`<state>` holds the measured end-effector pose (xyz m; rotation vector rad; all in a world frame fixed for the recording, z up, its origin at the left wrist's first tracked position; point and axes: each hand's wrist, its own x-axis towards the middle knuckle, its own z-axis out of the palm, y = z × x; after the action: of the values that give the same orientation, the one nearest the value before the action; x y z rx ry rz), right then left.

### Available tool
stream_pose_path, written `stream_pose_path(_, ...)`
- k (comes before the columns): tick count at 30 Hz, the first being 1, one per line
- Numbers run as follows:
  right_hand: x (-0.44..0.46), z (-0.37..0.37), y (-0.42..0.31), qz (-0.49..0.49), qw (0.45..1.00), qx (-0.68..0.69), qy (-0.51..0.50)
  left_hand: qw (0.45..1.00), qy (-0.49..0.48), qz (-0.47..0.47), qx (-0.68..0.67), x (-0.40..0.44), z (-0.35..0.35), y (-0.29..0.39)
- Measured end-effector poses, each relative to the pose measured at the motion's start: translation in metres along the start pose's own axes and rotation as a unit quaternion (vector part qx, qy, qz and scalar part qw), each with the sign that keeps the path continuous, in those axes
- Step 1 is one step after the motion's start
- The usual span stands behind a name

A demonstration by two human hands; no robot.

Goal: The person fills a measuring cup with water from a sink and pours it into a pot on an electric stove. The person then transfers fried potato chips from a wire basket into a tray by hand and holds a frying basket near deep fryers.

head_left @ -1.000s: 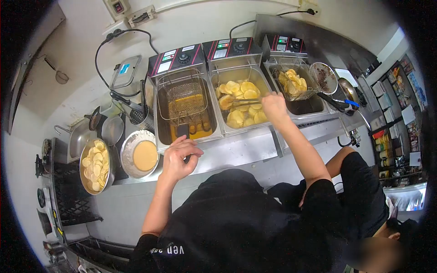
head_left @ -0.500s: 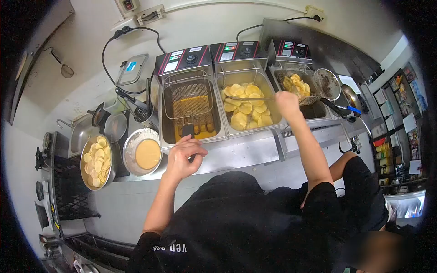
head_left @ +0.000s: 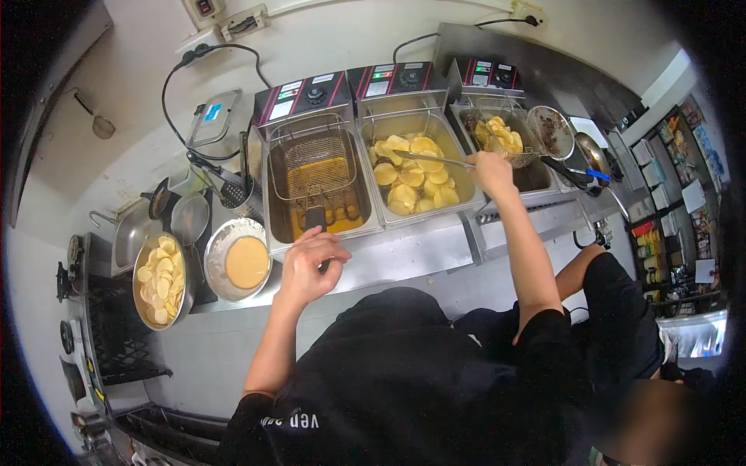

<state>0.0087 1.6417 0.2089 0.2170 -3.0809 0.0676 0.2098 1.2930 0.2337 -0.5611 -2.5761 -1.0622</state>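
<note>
My right hand [head_left: 491, 171] is closed around the end of a long, thin metal utensil [head_left: 435, 159]. Its far end reaches over the potato slices [head_left: 420, 186], which lie in the oil of the middle fryer [head_left: 376, 219]. I cannot make out the exact kind of utensil. At the front of the left fryer [head_left: 271, 186], my left hand [head_left: 311, 266] is loosely curled, with a gap between thumb and fingers. It is close to the black handle [head_left: 315, 217] of the wire fry basket [head_left: 317, 159]; whether it touches is unclear. That basket holds no slices.
Fried slices [head_left: 503, 136] sit in a basket at the right fryer, beside a round strainer [head_left: 552, 132]. At left are a bowl of pale slices [head_left: 162, 276] and a bowl of batter [head_left: 247, 262]. Another person [head_left: 645, 419] is at lower right.
The utensil's tip has shifted among the slices, and it now slants down toward my right hand. Some slices have moved in the oil. My left hand stays near the basket handle.
</note>
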Motion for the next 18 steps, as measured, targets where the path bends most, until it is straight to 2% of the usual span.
stream_pose_path(2, 0.006, 0.028, -0.002, 0.012, 0.999, -0.029, 0.023, 1.0, 0.0, 0.002, -0.004, 0.0, 0.0, -0.001)
stream_pose_path(4, 0.005, 0.044, -0.013, -0.039, 0.991, -0.083, 0.101, 1.0, 0.0, 0.003, -0.007, 0.0, 0.001, -0.001)
stream_pose_path(8, -0.013, 0.061, -0.023, -0.073, 0.989, -0.099, 0.085, 1.0, 0.001, 0.004, -0.002, -0.001, 0.0, 0.0)
stream_pose_path(10, -0.027, 0.055, -0.029, -0.119, 0.988, -0.05, 0.086, 1.0, 0.002, 0.007, -0.003, -0.001, 0.0, -0.001)
stream_pose_path(11, -0.039, 0.045, -0.031, -0.111, 0.988, -0.086, 0.063, 1.0, -0.002, 0.007, -0.005, -0.002, 0.001, -0.002)
stream_pose_path(18, -0.04, 0.047, -0.049, -0.048, 0.994, -0.093, 0.039, 1.0, -0.001, 0.009, 0.001, 0.0, 0.0, 0.0)
